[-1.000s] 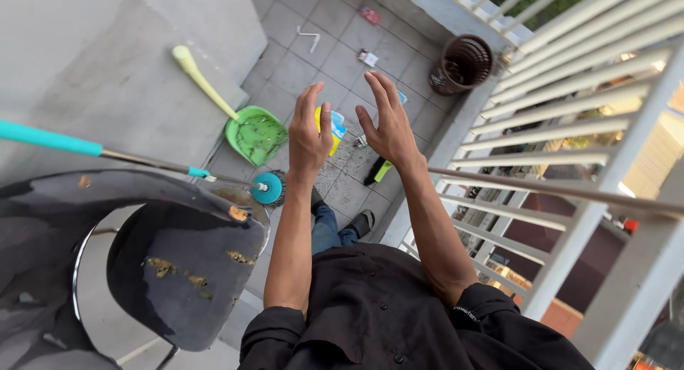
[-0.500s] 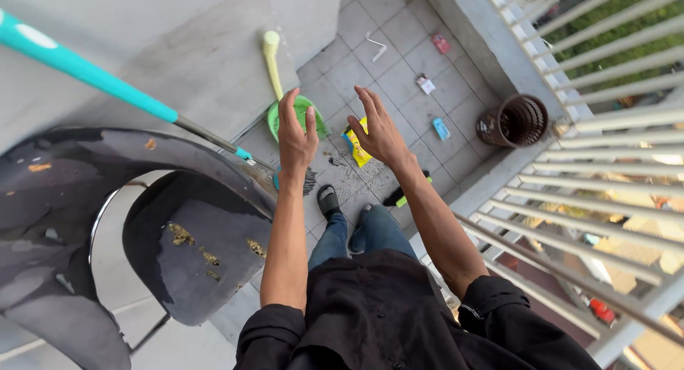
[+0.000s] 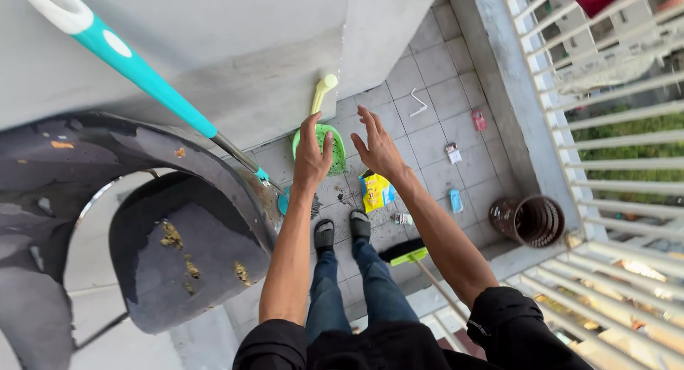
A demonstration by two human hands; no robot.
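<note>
I look down at a tiled balcony floor. My left hand point(image 3: 311, 155) and my right hand point(image 3: 376, 147) are raised in front of me, palms facing each other, fingers spread, holding nothing. Beneath them on the floor lies a green dustpan point(image 3: 335, 147) with a pale yellow handle. A yellow snack wrapper point(image 3: 375, 192) lies just below my right hand, by my feet in dark sandals point(image 3: 342, 231). A teal-handled brush point(image 3: 132, 67) leans against the chair to my left.
A worn black chair point(image 3: 178, 256) stands at left, its seat flaking. A brown wire basket point(image 3: 528, 220) sits by the white railing point(image 3: 613, 127) at right. A green broom point(image 3: 407, 255) lies near the curb. Small litter point(image 3: 456, 201) is scattered over the tiles.
The view has swung so the railing moved further right and the wall fills more of the top. Both hands stay raised and empty, drifting slightly right over the dustpan.
</note>
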